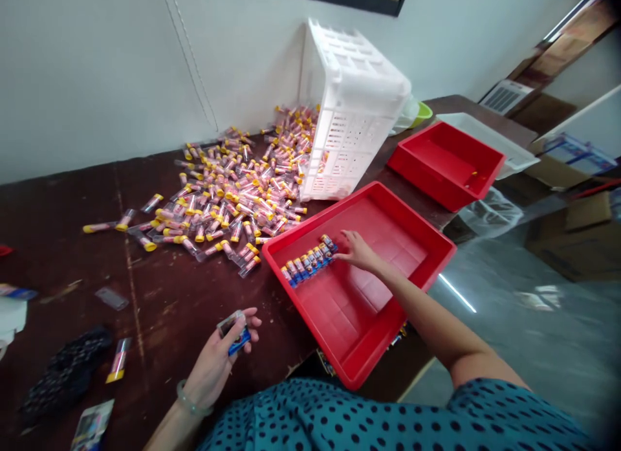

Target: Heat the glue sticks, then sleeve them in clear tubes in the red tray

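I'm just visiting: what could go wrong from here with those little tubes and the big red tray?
The right grip is close to the row of blue-ended tubes, so a careless brush might knock them askew. The big red tray juts past the edge of the table, so pressing on that overhang could perhaps tip it. The yellow-capped tubes lie loose in a heap, so a bump might scatter some.

Teal, black-dotted top (301, 418), short right sleeve (490, 409), pale translucent bangle (189, 404)
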### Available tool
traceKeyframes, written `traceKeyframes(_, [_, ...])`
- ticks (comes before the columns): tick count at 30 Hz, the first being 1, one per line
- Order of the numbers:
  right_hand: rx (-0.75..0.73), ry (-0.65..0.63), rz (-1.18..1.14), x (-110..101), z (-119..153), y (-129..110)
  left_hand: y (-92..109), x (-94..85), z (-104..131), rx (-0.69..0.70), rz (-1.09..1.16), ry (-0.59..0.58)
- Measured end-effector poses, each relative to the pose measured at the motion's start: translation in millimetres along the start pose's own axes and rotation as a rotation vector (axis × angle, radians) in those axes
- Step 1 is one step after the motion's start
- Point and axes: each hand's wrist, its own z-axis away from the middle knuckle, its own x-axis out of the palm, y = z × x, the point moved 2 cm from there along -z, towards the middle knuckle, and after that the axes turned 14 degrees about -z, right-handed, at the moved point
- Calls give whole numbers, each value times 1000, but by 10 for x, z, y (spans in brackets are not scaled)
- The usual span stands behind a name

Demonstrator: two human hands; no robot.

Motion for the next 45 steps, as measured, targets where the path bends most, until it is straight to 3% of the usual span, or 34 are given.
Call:
traceKeyframes(1, [-29, -42, 32, 37, 96, -70, 18, -38, -10, 9, 2, 4])
traceKeyframes(5, [5, -471, -69, 438, 388, -311, 50, -119, -52, 25, 21, 10])
traceKeyframes(6, [10, -508, -108, 536, 411, -340, 45, -128, -60, 23, 27, 9])
traceKeyframes(9, [-6, -466, -162, 682, 379, -367, 8, -151, -73, 9, 53, -5])
traceKeyframes(12, [14, -475, -168, 646, 285, -491, -36, -187, -92, -1, 112, -19])
traceKeyframes(14, [-2, -461, -173, 631, 160, -746, -57, -219, -137, -5, 136, -22])
traceKeyframes(16, [-121, -423, -187, 742, -47, -1151, -68, -262, -216, 2, 113, -16])
traceKeyframes(19, [-391, -472, -96, 1251, -462, -1827, -63, -365, -362, 46, 38, 24])
traceKeyframes(21, [-402, -531, 127, 1719, -751, -2128, -44, -468, -433, 83, 27, 73])
traceKeyframes(23, [-344, -524, 257, 2119, -990, -2284, -15, -589, -462, 98, 48, 105])
traceKeyframes(26, [-263, -494, 295, 2467, -1192, -2334, 21, -771, -456, 86, 128, 104])
traceKeyframes(31, [-229, -502, 248, 2596, -1269, -2315, -5, -1080, -458, 53, 175, 176])
traceKeyframes(39, [-272, -522, 95, 3054, -963, -2499, -44, -1545, -386, 100, 213, 219])
traceKeyframes(42, [-211, -600, -20, 3010, -718, -2468, -63, -1614, -336, 131, 188, 266])
traceKeyframes(45, [-168, -647, -267, 2739, -450, -2393, -92, -1567, -295, 171, 160, 280])
